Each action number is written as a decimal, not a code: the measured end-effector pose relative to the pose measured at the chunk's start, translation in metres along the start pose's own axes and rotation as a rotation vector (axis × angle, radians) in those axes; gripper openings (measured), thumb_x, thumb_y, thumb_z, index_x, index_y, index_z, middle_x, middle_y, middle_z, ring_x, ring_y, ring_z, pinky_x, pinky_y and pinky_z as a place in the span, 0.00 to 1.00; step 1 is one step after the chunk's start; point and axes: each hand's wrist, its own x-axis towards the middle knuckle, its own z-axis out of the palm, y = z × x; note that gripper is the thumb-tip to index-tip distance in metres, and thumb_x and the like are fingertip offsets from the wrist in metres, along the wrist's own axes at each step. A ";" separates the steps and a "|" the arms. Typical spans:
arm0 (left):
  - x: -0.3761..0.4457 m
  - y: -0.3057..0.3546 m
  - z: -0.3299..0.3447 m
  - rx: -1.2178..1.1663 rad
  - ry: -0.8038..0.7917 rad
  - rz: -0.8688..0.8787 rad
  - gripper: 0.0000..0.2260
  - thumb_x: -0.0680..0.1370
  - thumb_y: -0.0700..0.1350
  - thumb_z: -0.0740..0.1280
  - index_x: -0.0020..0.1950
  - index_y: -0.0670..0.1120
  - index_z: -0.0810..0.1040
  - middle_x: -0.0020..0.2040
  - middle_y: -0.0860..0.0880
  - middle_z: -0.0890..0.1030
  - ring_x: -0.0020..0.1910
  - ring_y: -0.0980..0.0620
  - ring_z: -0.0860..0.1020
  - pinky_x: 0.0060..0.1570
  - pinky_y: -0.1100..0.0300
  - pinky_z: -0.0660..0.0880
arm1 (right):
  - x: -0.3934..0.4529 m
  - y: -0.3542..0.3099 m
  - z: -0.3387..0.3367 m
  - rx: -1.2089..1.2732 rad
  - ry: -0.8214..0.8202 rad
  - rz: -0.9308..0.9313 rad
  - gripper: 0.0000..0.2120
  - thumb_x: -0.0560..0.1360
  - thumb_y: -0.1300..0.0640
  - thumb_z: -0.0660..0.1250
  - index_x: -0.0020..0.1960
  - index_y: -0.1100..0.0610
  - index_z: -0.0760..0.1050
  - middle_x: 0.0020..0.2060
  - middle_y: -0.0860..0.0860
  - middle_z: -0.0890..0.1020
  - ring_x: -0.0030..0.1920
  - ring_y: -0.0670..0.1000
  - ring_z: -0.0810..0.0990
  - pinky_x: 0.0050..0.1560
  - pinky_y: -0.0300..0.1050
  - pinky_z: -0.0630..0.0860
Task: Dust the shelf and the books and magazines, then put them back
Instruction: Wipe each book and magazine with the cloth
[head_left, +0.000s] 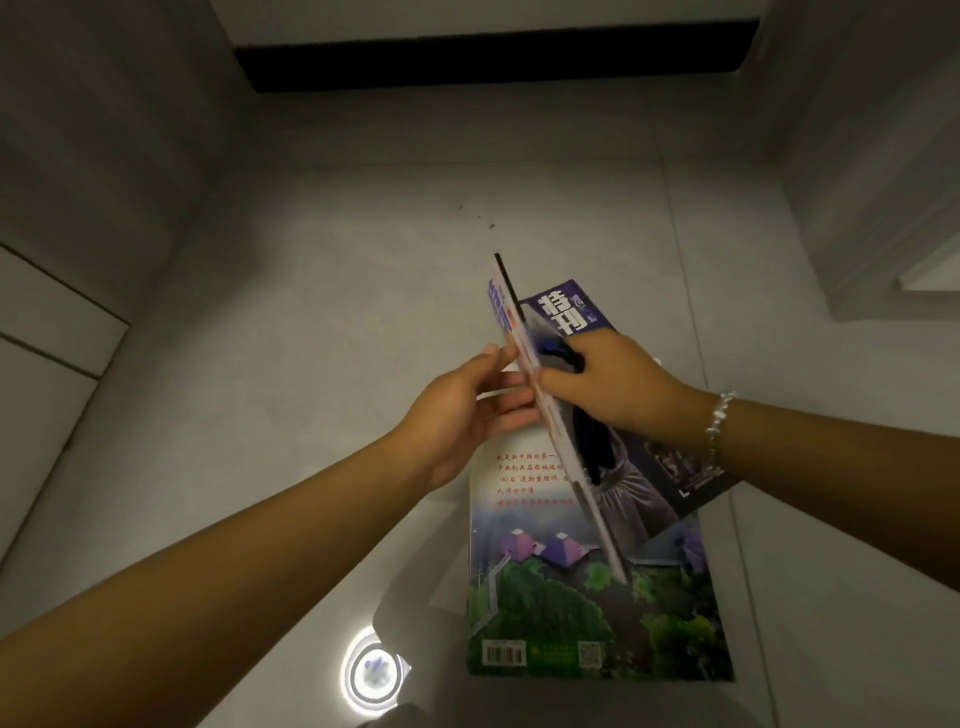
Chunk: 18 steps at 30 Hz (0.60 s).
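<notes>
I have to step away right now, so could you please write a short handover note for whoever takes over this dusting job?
Left hand: holds the upright magazine from its left side, thumb on its top edge.
Right hand: grips a dark cloth against the same magazine's right face.
Two more magazines lie on the grey floor: a dark-blue one under the right hand, overlapping a green-cover one.
Done: magazines are off the shelf. Whether the other two are dusted cannot be told.
Left: finish wiping this one, then put everything back. The shelf is not in view.
</notes>
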 end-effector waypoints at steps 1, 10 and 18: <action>0.000 -0.001 0.001 0.006 0.007 -0.001 0.11 0.81 0.49 0.58 0.53 0.49 0.80 0.48 0.46 0.79 0.48 0.50 0.80 0.45 0.59 0.81 | -0.002 0.001 -0.006 0.048 0.009 0.027 0.11 0.75 0.54 0.66 0.49 0.62 0.79 0.41 0.56 0.83 0.42 0.52 0.82 0.45 0.47 0.79; 0.008 -0.004 -0.006 -0.117 0.109 -0.024 0.15 0.78 0.58 0.59 0.55 0.51 0.77 0.54 0.46 0.78 0.54 0.49 0.77 0.60 0.51 0.72 | -0.011 -0.012 -0.064 0.825 0.037 0.231 0.09 0.76 0.63 0.61 0.40 0.62 0.77 0.28 0.53 0.82 0.25 0.48 0.79 0.29 0.38 0.77; 0.010 -0.018 -0.034 -0.095 0.173 0.004 0.18 0.79 0.49 0.63 0.67 0.44 0.73 0.54 0.44 0.83 0.48 0.45 0.83 0.43 0.53 0.82 | -0.011 0.021 -0.074 0.900 0.004 0.289 0.07 0.77 0.61 0.62 0.48 0.61 0.78 0.37 0.54 0.85 0.33 0.50 0.83 0.35 0.41 0.81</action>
